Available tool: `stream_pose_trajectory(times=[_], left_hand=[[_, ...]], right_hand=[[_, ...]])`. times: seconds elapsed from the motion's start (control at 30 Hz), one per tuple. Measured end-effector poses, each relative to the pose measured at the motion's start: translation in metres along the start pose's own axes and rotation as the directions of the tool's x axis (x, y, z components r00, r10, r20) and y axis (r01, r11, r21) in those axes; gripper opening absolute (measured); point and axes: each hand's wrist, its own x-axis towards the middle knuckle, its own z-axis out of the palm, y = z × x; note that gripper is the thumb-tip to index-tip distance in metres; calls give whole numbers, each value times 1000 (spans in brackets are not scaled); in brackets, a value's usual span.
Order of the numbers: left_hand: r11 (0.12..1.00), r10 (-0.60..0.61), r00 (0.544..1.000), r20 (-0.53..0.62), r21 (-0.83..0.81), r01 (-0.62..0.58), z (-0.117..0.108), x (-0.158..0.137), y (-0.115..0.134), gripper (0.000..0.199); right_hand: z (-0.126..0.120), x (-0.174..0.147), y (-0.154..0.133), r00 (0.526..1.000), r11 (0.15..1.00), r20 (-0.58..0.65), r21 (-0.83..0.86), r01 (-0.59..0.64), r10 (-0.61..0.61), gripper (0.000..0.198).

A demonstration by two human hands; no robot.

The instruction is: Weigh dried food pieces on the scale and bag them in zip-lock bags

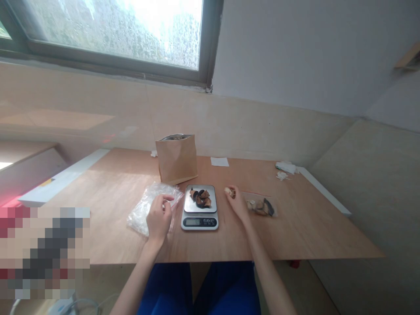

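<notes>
A small digital kitchen scale (200, 222) stands in the middle of the table, with several dark-skinned, brown dried pieces (201, 198) that look like dried mushroom heaped on its plate. Left of the scale, my left hand (159, 216) is over a stack of clear plastic zip bags (141, 214); its fingers are loosely curled, thumb and forefinger apart, with nothing seen between them. On the scale's other side, my right hand (236, 202) pinches a pale dried piece (229, 191) in its fingertips. Beside that wrist lies a clear zip bag (274, 210) holding similar pieces.
An upright brown paper bag (177, 161), its top open, stands behind the scale. A white paper (219, 162) lies near the wall, and crumpled white material (286, 167) sits at the back right. The wooden table (311, 236) meets the wall under a window (131, 30).
</notes>
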Motion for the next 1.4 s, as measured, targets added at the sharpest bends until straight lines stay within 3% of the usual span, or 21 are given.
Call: stream_pose_trajectory(times=[0.1,0.27,0.5,0.7,0.93,1.17,1.4], left_hand=[[994,-111,994,17,-7,111,-9,-15,-10,19],[978,-207,978,33,18,207,-22,-35,-25,29],[984,-155,980,128,-63,164,-19,-42,-37,45],[987,-147,972,184,-36,156,-18,-34,-45,42],[992,-126,948,291,16,127,-25,-23,-38,31],[977,-189,942,278,-43,208,-34,-24,-26,32],[977,-173,975,138,-98,187,-37,-25,-10,31]], right_hand=[[6,-1,-28,999,977,44,211,-24,15,29],[17,-4,-58,987,975,99,197,106,-127,19],[20,-13,-66,983,964,117,244,108,-140,33],[5,-40,-64,999,949,-30,313,-18,29,35],[-1,-75,-75,966,902,-73,379,-205,250,32],[-3,-79,-80,966,880,-43,423,-215,256,29],[0,-80,-87,974,878,21,429,-212,225,30]])
